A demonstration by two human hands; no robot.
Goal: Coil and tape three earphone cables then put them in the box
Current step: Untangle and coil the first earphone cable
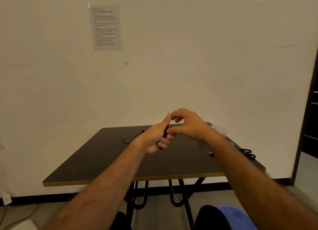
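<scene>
My left hand (157, 135) is raised over the middle of the dark table (106, 161), closed around a black coiled earphone cable (165, 133), thumb pointing up. My right hand (187, 125) meets it from the right, its thumb and fingers pinching at the top of the same coil. A loose black earphone cable (130, 139) trails on the table behind my left wrist. A clear plastic box (219, 131) stands at the table's far right corner, partly hidden by my right forearm.
Black scissors (247, 153) lie near the table's right edge, and a small dark item (211, 154) sits beside my right forearm. A wall with an instruction sheet (106, 27) stands just behind the table. A blue stool (239, 217) is below right.
</scene>
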